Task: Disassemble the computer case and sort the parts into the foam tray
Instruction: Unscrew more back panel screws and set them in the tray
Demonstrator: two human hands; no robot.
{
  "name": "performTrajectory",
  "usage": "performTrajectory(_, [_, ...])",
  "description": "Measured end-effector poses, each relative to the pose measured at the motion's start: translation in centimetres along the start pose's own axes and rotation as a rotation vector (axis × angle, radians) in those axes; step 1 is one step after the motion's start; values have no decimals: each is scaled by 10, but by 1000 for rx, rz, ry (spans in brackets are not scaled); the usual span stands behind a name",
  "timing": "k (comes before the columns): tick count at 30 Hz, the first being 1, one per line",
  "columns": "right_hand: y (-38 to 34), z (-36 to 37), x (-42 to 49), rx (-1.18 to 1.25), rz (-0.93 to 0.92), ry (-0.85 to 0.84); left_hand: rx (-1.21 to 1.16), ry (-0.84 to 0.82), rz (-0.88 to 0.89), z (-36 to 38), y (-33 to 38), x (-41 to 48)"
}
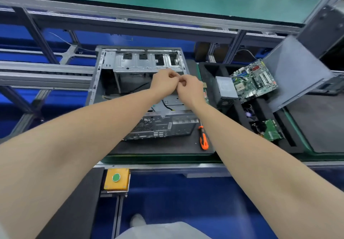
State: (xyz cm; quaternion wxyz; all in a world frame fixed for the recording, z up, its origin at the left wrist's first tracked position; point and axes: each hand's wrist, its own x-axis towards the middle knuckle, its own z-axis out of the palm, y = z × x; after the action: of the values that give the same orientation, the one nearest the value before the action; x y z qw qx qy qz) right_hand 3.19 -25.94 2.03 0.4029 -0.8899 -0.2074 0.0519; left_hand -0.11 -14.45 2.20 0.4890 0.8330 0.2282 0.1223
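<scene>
An open grey computer case point(119, 65) lies on a black mat, its inside facing up. Both my hands are over its right half, fingertips meeting. My left hand point(163, 82) and my right hand point(189, 88) have curled fingers that seem to pinch something small between them; the item itself is hidden. To the right sits the black foam tray point(210, 69), holding a silver power supply point(226, 88), a green motherboard point(255, 79), a small fan point(248, 114) and a green circuit board point(272, 131).
An orange-handled screwdriver point(203, 139) lies on the mat point(163, 147) by the case's near right corner. A grey side panel point(296, 75) leans over the tray's right side. A yellow box with a green button point(116, 181) sits at the bench's front edge.
</scene>
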Motion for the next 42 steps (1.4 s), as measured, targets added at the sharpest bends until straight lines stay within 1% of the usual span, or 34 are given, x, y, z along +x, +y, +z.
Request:
performTrajectory(4, [33,-36,-16,110,-6,111,-35,48,36,42,37,-23])
performTrajectory(7, [60,-58,-26,103,32,93,-33,102,61,73,59,-45])
performTrajectory(11, [93,-76,-36,88,124,83,-38,48,55,116,73,-77])
performTrajectory(14, [112,-80,-46,25,162,22,-40,-22,-45,141,71,-91])
performTrajectory(17, [128,-77,-56,59,241,-50,-54,-127,-239,157,58,-93])
performTrajectory(19, [136,-72,-61,70,277,-85,-112,-217,-377,166,45,-90])
performTrajectory(21, [141,-66,-63,85,301,-121,-154,-244,-486,171,34,-85])
performTrajectory(23, [143,-60,-64,114,333,-145,-164,-239,-550,173,25,-80])
performTrajectory(29, [147,-40,-60,90,392,-226,-296,-316,-669,183,12,-71])
performTrajectory(31, [148,-34,-56,76,404,-269,-293,-377,-674,185,14,-69])
performTrajectory(35, [147,-29,-51,57,459,-299,-299,-410,-658,182,22,-66])
performTrajectory(38, [140,-22,-49,82,528,-264,-294,-451,-719,183,29,-68])
performTrajectory(39, [139,-21,-51,111,567,-210,-292,-452,-745,181,31,-69])
performTrajectory(40, [138,-23,-52,203,607,-178,-277,-443,-762,181,33,-70])
performTrajectory(41, [140,-22,-53,174,632,-177,-266,-429,-766,181,33,-69])
performTrajectory(42, [144,-20,-52,136,614,-159,-256,-419,-761,181,33,-68])
